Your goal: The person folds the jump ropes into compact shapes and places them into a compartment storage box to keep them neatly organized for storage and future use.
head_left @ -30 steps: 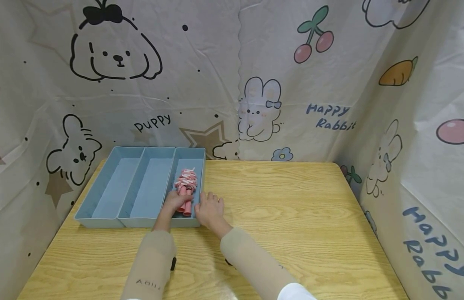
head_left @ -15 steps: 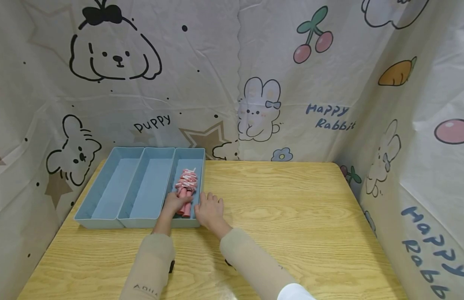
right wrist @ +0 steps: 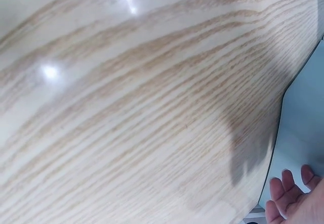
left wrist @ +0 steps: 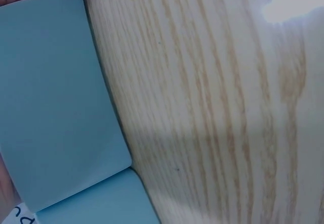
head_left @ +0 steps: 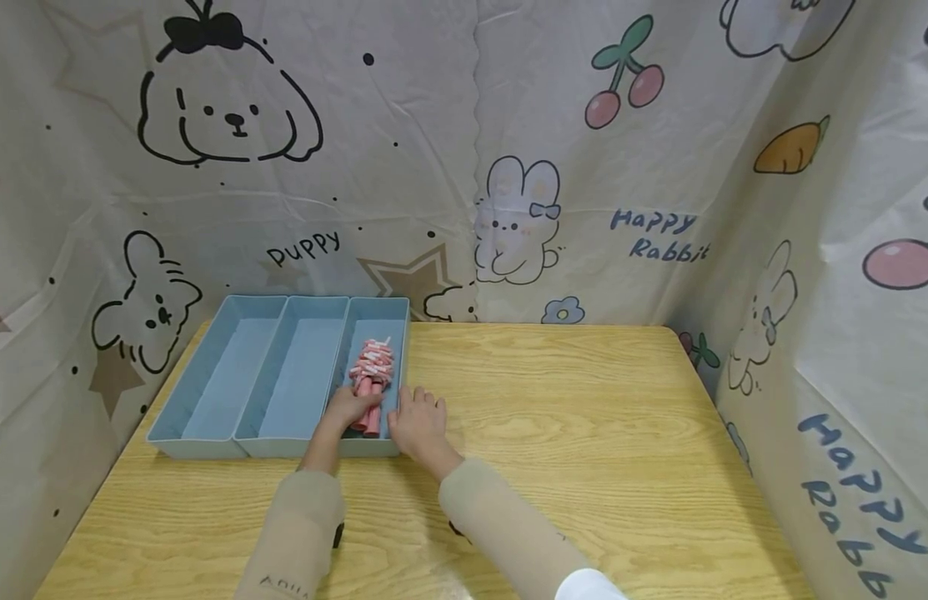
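Observation:
In the head view a pink-and-white jump rope (head_left: 373,362), its cord bunched up above two pink handles, lies in the right-hand compartment of the light blue bins (head_left: 302,446). My left hand (head_left: 348,407) reaches over the near rim and holds the handles, thumb across them; its other fingers are mostly hidden. My right hand (head_left: 418,423) rests at the right wall of the same bin, fingers loosely extended outside it. The right wrist view shows those fingers beside the blue bin wall (right wrist: 304,118). The left wrist view mostly shows the bin's outer wall (left wrist: 55,97).
Two more compartments, the left one (head_left: 227,367) and the middle one (head_left: 302,367), stand joined to the left. All sit at the left side of a wooden table (head_left: 569,433). A printed cloth (head_left: 403,125) hangs behind and along both sides.
The rope's handles have settled slightly lower towards the near rim under my left hand. The right hand stays at the bin's right wall.

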The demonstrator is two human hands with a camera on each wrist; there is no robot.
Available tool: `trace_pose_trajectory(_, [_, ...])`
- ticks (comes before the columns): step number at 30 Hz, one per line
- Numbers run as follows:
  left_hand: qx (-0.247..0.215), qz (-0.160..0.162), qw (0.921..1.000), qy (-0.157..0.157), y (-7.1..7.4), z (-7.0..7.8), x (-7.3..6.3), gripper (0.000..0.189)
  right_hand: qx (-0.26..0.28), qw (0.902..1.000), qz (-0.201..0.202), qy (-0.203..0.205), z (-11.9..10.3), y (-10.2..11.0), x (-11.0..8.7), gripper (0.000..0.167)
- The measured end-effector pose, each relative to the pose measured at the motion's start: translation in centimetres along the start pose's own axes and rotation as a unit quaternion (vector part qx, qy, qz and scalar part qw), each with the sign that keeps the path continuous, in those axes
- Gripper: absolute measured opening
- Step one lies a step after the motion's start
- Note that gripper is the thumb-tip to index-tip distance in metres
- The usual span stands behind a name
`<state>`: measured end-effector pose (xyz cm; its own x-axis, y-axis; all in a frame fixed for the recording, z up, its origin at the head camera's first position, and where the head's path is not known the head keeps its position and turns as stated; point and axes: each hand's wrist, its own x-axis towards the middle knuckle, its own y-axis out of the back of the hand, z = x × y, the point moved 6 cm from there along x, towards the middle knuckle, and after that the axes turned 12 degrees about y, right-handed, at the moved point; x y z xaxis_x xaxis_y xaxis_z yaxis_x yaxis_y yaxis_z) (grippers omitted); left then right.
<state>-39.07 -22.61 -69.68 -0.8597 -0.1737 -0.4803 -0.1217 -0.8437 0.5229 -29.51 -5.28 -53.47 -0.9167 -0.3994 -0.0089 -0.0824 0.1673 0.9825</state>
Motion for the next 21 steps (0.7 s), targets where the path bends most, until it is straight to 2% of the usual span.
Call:
trace_pose_trajectory(1, [0.007,-0.003,1.0000,0.001,0.0,-0.2,0.2,0.073,0.000,1.0000,0.002,0.000,0.0,0.0,0.0,0.037])
trace_pose_trajectory(2, [0.017,0.003,0.9998,0.007,-0.4,-1.3,2.1,0.076,-0.001,1.0000,0.002,0.000,-0.1,0.0,0.0,0.037])
trace_pose_trajectory(3, [0.024,0.002,0.9997,0.008,-0.5,-1.5,2.5,0.075,-0.002,1.0000,0.004,0.001,-0.1,0.0,0.0,0.036])
trace_pose_trajectory(4, [0.032,-0.002,0.9995,-0.001,-0.1,-0.7,0.9,0.072,-0.001,1.0000,0.007,0.003,-0.1,0.0,0.0,0.035])
trace_pose_trajectory(7, [0.062,0.000,0.9981,0.000,-0.1,-0.8,1.0,0.068,0.002,0.9998,0.018,0.011,-0.2,0.1,-0.1,0.031])
trace_pose_trajectory(10, [0.098,0.004,0.9951,-0.006,0.2,-0.7,0.8,0.079,0.011,0.9994,0.020,0.026,-0.3,0.2,-0.2,0.028])
trace_pose_trajectory(11, [0.110,0.010,0.9939,-0.001,-0.1,-1.6,2.4,0.083,0.012,0.9993,0.016,0.031,-0.3,0.3,-0.2,0.028])
trace_pose_trajectory(14, [0.127,0.014,0.9916,-0.018,0.2,-1.1,1.7,0.089,0.025,0.9984,-0.004,0.051,-0.3,0.6,-0.4,0.030])
trace_pose_trajectory(15, [0.129,0.015,0.9913,-0.019,0.4,-0.9,1.4,0.085,0.031,0.9979,-0.012,0.056,-0.3,0.7,-0.4,0.031])
trace_pose_trajectory(16, [0.132,0.011,0.9907,-0.029,0.8,0.3,-0.6,0.081,0.036,0.9972,-0.021,0.062,-0.3,0.9,-0.5,0.032])
trace_pose_trajectory(18, [0.151,0.024,0.9873,-0.042,1.2,1.2,-1.7,0.076,0.055,0.9953,-0.037,0.070,-0.1,1.4,-0.7,0.032])
trace_pose_trajectory(21, [0.179,0.020,0.9830,-0.036,2.3,3.9,-5.2,0.070,0.075,0.9925,-0.049,0.083,0.5,2.6,-0.9,0.027])
